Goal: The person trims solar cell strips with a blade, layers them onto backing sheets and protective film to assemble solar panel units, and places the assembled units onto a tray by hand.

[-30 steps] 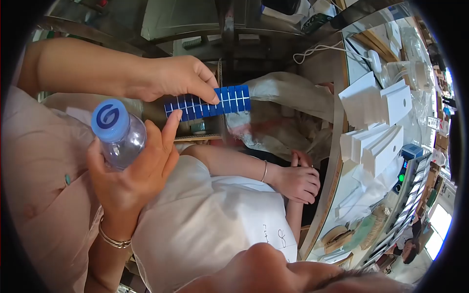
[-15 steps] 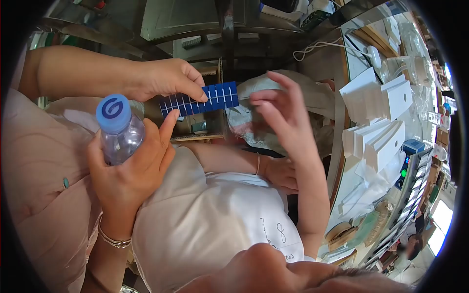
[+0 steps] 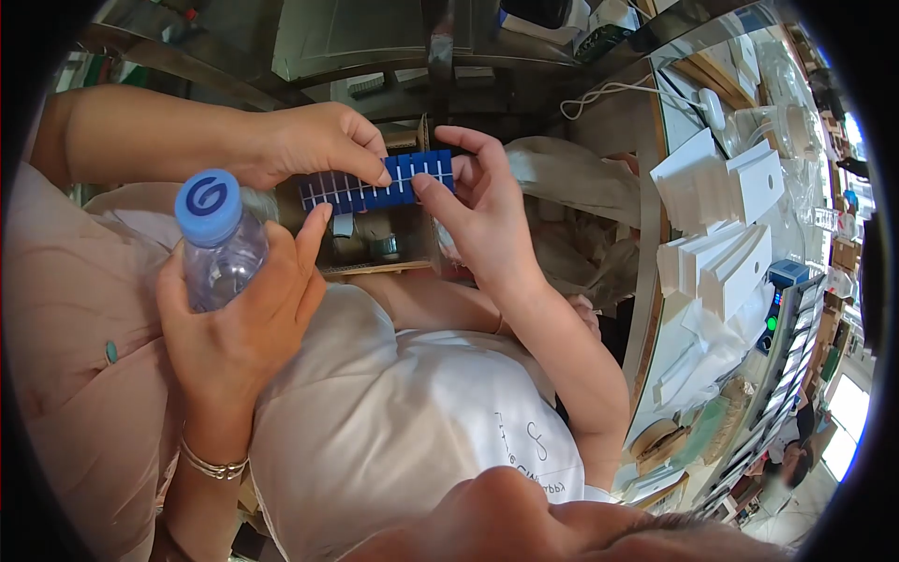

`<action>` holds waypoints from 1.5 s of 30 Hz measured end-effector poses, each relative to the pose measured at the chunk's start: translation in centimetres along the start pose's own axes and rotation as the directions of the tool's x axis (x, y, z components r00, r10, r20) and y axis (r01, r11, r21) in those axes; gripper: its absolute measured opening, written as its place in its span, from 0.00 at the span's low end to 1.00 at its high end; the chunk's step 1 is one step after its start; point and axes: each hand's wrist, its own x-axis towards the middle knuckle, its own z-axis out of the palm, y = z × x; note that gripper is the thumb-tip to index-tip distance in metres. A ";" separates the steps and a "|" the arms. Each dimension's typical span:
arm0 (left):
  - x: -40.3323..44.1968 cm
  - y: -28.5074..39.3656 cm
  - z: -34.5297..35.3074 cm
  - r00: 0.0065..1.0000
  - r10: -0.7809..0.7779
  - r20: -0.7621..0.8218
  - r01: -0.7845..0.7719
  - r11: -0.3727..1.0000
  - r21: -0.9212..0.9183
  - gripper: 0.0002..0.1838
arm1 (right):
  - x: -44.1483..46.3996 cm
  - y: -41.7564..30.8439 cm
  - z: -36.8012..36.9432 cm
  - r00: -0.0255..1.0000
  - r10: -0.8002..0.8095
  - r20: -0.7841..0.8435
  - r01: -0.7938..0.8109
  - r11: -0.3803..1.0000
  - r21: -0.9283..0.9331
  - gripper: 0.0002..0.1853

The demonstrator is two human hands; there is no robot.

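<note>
My left hand (image 3: pixel 323 145) pinches a blue strip that looks like a small solar panel (image 3: pixel 351 195), thumb on its upper face. In my right hand (image 3: pixel 239 328) is a clear plastic bottle (image 3: pixel 217 267) with a blue cap marked with a "G". The raised index finger of that hand reaches the panel's lower left edge. A co-worker's hand (image 3: pixel 482 201) has its thumb on the panel's right end, with the fingers behind it. My left hand's other fingers are curled and partly hidden.
Below the panel stands an open cardboard box (image 3: pixel 426 245) with small items inside. The co-worker in a white shirt (image 3: pixel 412 403) sits close at the bottom. To the right, a workbench carries stacks of white cards (image 3: pixel 698 192), a white cable (image 3: pixel 599 86) and plastic bags.
The co-worker's hand has moved left and now touches the panel's right end. My two hands, with the panel and the bottle, have shifted slightly left.
</note>
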 end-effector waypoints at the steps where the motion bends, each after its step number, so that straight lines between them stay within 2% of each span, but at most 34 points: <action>1: -0.1 -0.2 -0.1 1.000 -0.001 0.009 0.001 1.000 -0.010 0.09 | -0.4 -0.3 -0.2 1.000 -0.018 -0.008 0.018 1.000 0.002 0.27; 7: 0.5 -0.7 -1.8 0.997 0.030 0.072 -0.024 0.997 -0.074 0.10 | -2.4 -2.5 -1.1 1.000 -0.021 0.003 0.021 0.999 0.048 0.27; 9: 1.3 -1.3 -2.3 0.991 0.066 0.119 -0.047 0.986 -0.160 0.10 | -3.1 -3.3 -1.2 1.000 -0.023 0.011 0.021 0.995 0.098 0.27; 12: 4.0 -3.1 -2.2 0.957 0.164 0.238 -0.062 0.920 -0.387 0.11 | -4.0 -4.1 -1.5 0.998 -0.050 0.026 0.045 0.984 0.174 0.27; 14: 6.2 -4.8 -1.6 0.910 0.230 0.346 -0.005 0.839 -0.545 0.11 | -4.4 -4.6 -1.6 0.996 -0.077 0.036 0.069 0.978 0.195 0.27; 17: 10.6 -8.0 -0.5 0.794 0.310 0.522 0.183 0.697 -0.693 0.12 | -5.0 -5.2 -1.6 0.996 -0.085 0.031 0.074 0.965 0.252 0.27; 21: 15.2 -10.9 1.5 0.624 0.392 0.676 0.413 0.569 -0.711 0.12 | -5.5 -5.5 -1.9 0.993 -0.113 0.021 0.107 0.980 0.169 0.28; 23: 16.4 -11.6 2.1 0.570 0.411 0.712 0.487 0.529 -0.695 0.13 | -5.7 -5.6 -2.0 0.992 -0.124 0.018 0.120 0.985 0.127 0.28; 26: 16.3 -12.2 2.1 0.574 0.387 0.721 0.537 0.487 -0.689 0.12 | -6.0 -5.9 -2.0 0.996 -0.087 0.022 0.082 0.981 0.176 0.28; 29: 15.4 -12.4 1.7 0.602 0.347 0.720 0.573 0.440 -0.691 0.10 | -6.8 -7.0 -2.9 0.987 -0.161 -0.025 0.162 0.984 0.070 0.29; 31: 15.4 -12.1 1.8 0.613 0.343 0.711 0.583 0.411 -0.701 0.10 | -8.4 -9.4 -4.2 0.974 -0.226 -0.030 0.219 0.964 -0.150 0.31; 32: 15.6 -11.9 1.9 0.615 0.347 0.708 0.586 0.400 -0.704 0.11 | -9.0 -10.1 -5.1 0.968 -0.243 -0.064 0.230 0.960 -0.162 0.31; 33: 15.7 -11.9 2.3 0.621 0.378 0.687 0.564 0.394 -0.726 0.09 | -9.6 -10.8 -6.1 0.966 -0.258 -0.029 0.246 0.945 -0.216 0.31; 34: 15.6 -10.1 4.8 0.664 0.418 0.620 0.548 0.293 -0.784 0.15 | -10.2 -11.4 -6.8 0.963 -0.271 0.005 0.262 0.928 -0.266 0.31; 35: 15.5 -3.1 11.2 0.788 0.471 0.398 0.476 -0.055 -0.878 0.23 | -10.8 -12.2 -7.2 0.953 -0.302 0.022 0.294 0.908 -0.297 0.31; 36: 14.6 5.4 18.5 0.871 0.455 0.185 0.399 -0.435 -0.807 0.32 | -11.1 -12.9 -7.8 0.949 -0.315 -0.014 0.296 0.906 -0.301 0.31; 37: 13.3 10.2 22.0 0.905 0.421 0.061 0.342 -0.634 -0.694 0.41 | -11.2 -13.4 -8.5 0.962 -0.270 0.034 0.265 0.905 -0.333 0.31; 38: 13.5 9.0 19.3 0.880 0.475 0.016 0.308 -0.543 -0.781 0.49 | -11.4 -13.7 -9.2 0.972 -0.221 0.086 0.237 0.902 -0.362 0.31; 39: 13.5 8.9 16.6 0.860 0.507 -0.056 0.237 -0.494 -0.837 0.47 | -11.5 -13.9 -9.9 0.966 -0.216 0.142 0.257 0.867 -0.427 0.30; 40: 13.0 8.7 14.2 0.834 0.540 -0.117 0.160 -0.440 -0.884 0.46 | -11.4 -13.9 -10.4 0.964 -0.231 0.131 0.264 0.872 -0.413 0.30; 41: 12.4 9.0 12.7 0.827 0.552 -0.107 0.170 -0.426 -0.889 0.46 | -11.4 -14.0 -10.8 0.966 -0.206 0.156 0.255 0.857 -0.448 0.30; 43: 11.3 10.1 10.2 0.834 0.548 -0.057 0.108 -0.263 -0.959 0.33 | -11.4 -14.0 -11.1 0.964 -0.208 0.164 0.263 0.832 -0.489 0.30; 44: 11.0 10.4 9.2 0.831 0.554 -0.054 0.107 -0.255 -0.961 0.33 | -11.6 -14.1 -11.1 0.963 -0.216 0.162 0.268 0.833 -0.484 0.30; 45: 10.7 10.8 8.3 0.857 0.515 -0.003 0.086 -0.149 -0.985 0.26 | -11.8 -14.3 -11.2 0.962 -0.235 0.141 0.275 0.820 -0.502 0.30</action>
